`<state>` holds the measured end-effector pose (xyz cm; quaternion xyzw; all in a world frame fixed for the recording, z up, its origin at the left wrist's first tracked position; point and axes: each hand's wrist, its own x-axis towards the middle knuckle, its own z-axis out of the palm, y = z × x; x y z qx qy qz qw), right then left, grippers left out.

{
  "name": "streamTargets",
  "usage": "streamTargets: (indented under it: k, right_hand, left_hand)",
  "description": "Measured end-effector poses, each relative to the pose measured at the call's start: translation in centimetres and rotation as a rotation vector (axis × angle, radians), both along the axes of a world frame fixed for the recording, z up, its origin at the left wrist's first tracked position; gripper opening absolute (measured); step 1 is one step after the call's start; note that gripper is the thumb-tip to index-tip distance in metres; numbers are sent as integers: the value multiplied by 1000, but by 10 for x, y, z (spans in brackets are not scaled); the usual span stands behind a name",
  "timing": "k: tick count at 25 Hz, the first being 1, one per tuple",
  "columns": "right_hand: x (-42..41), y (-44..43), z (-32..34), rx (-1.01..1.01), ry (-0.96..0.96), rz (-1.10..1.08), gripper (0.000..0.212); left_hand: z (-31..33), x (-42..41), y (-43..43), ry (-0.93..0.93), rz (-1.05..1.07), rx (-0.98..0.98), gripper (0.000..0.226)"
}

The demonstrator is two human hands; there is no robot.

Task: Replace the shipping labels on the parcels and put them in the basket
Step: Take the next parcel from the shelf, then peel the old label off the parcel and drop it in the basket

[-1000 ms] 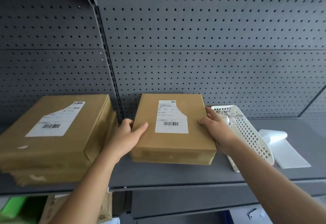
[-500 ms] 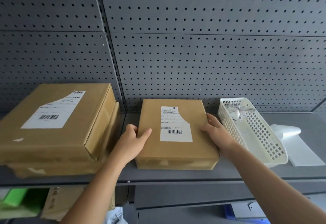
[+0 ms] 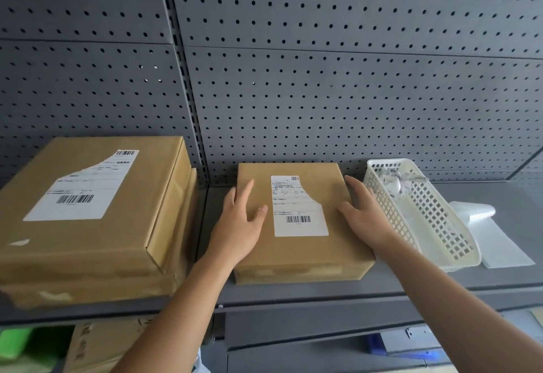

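A flat brown parcel (image 3: pixel 299 252) lies on the grey shelf (image 3: pixel 293 296) in front of me. It carries a white shipping label (image 3: pixel 296 208) with a torn upper right corner. My left hand (image 3: pixel 239 222) rests flat on the parcel's left part, fingers straight. On the parcel's right edge lies my right hand (image 3: pixel 363 211), its fingers extended. A white plastic basket (image 3: pixel 435 237) stands just right of the parcel with crumpled paper scraps (image 3: pixel 393 180) at its far end.
A stack of bigger brown parcels (image 3: pixel 88 220) with a torn label (image 3: pixel 85 190) fills the shelf's left side. White label sheets (image 3: pixel 496 234) lie right of the basket. A grey pegboard wall (image 3: pixel 323 78) stands behind. Below the shelf are more boxes (image 3: pixel 97 343).
The parcel has been set down flat on the shelf. Both hands have loosened from gripping its sides and now lie with straight fingers on its top and right edge.
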<state>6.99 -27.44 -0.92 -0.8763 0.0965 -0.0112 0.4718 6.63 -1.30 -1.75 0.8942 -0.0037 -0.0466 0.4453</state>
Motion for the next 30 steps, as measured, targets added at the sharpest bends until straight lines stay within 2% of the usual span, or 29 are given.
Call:
streamTargets:
  k: [2, 6, 15, 25, 30]
  right_hand:
    - [4, 7, 5, -138, -60, 40, 57]
    - [17, 25, 7, -268, -104, 132, 48]
    - [64, 64, 2, -635, -236, 334, 40]
    - [94, 69, -3, -660, -368, 472, 44]
    - [96, 71, -6, -568, -383, 485, 29]
  left_hand:
    - [-4, 3, 2, 35, -16, -29, 58]
    - [-8, 4, 4, 27, -22, -78, 57]
    - [-9, 3, 2, 34, 11, -143, 55]
    - [-11, 6, 3, 52, 30, -135, 49]
    - [-11, 6, 2, 47, 41, -137, 50]
